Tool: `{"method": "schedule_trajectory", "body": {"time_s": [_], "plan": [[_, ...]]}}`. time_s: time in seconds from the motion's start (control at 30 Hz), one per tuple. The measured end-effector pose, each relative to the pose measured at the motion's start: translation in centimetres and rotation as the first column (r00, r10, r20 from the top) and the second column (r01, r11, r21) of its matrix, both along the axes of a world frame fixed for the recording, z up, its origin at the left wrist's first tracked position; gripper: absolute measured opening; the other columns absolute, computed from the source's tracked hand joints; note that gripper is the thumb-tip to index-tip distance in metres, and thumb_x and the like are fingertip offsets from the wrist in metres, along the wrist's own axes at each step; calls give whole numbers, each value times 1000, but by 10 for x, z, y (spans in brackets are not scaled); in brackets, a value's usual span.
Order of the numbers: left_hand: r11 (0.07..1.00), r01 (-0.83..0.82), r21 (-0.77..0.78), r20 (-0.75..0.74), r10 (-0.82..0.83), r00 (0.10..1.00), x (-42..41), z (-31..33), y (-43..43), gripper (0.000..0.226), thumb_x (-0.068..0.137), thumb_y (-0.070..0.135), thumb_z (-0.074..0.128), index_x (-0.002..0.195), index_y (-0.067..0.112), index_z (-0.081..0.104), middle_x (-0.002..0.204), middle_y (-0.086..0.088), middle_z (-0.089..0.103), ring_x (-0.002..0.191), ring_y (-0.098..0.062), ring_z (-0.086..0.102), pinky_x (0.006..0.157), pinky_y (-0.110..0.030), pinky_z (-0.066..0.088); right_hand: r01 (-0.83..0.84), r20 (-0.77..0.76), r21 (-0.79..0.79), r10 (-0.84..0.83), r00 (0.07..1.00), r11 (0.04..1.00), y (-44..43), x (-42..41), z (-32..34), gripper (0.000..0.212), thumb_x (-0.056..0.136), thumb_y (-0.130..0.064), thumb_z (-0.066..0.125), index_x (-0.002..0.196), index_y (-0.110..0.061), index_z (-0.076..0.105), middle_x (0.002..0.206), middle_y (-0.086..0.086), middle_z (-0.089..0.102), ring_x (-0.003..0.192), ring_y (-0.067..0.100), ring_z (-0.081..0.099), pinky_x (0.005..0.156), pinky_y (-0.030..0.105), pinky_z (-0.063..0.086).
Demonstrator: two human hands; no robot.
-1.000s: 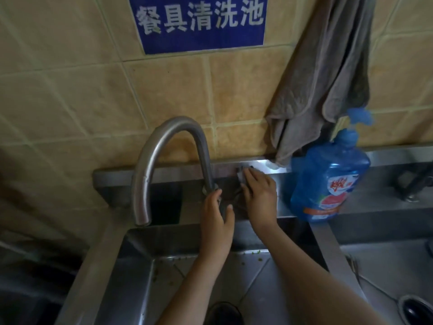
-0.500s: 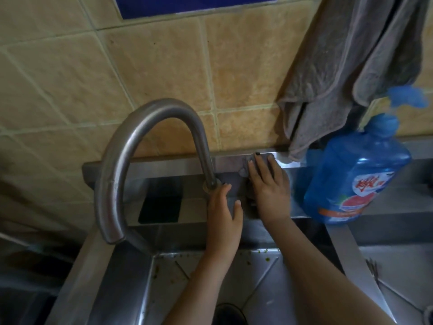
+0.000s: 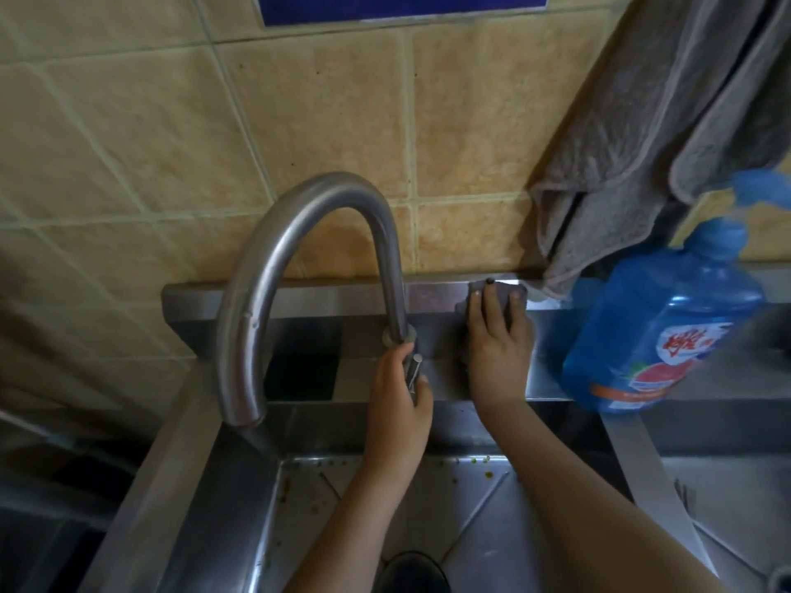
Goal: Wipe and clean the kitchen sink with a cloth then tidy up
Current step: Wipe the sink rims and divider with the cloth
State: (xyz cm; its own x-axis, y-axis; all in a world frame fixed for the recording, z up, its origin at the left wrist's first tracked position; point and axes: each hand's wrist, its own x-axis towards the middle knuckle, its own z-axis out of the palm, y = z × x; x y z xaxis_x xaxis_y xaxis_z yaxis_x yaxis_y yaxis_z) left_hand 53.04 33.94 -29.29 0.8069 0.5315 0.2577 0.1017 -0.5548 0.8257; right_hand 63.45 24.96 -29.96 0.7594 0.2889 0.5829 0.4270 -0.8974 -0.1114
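A steel sink (image 3: 239, 485) with food specks on its floor lies below a curved steel faucet (image 3: 278, 267). My left hand (image 3: 400, 404) is closed around the faucet's lever handle (image 3: 414, 370) at its base. To its right my right hand (image 3: 496, 344) lies flat on a small grey cloth (image 3: 503, 291), pressing it against the steel back ledge (image 3: 325, 299). Most of the cloth is hidden under the palm; only its top edge shows by the fingertips.
A blue dish-soap bottle (image 3: 659, 327) stands on the ledge just right of my right hand. A grey towel (image 3: 642, 134) hangs on the tiled wall above it. A second basin (image 3: 727, 498) lies to the right, and the drain (image 3: 413, 571) shows at the bottom.
The faucet spout has swung left over the basin's left corner. My right hand has slid the cloth slightly up along the back ledge. The view has tilted down and come closer.
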Motion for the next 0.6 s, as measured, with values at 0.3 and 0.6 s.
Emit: {"method": "schedule_trajectory", "body": {"time_s": [0.3,0.6], "plan": [[996,-29,-81,-32,27,999,-18,-6,-12,44,88,6,56,129,16,45,120,16,38,106,10,37,85,8,23,-214,-77,109,223,972,971,-31,-13,7,51,65,9,74,114,5,62,120,24,60,103,48,58,85,52,51],[993,-60,-101,-190,41,981,-88,-23,-16,45,90,10,53,132,20,41,131,6,41,119,-2,40,94,-6,30,-289,-278,350,394,876,891,-65,-100,-18,50,76,0,69,125,-3,55,123,20,57,108,36,55,94,39,39]]}}
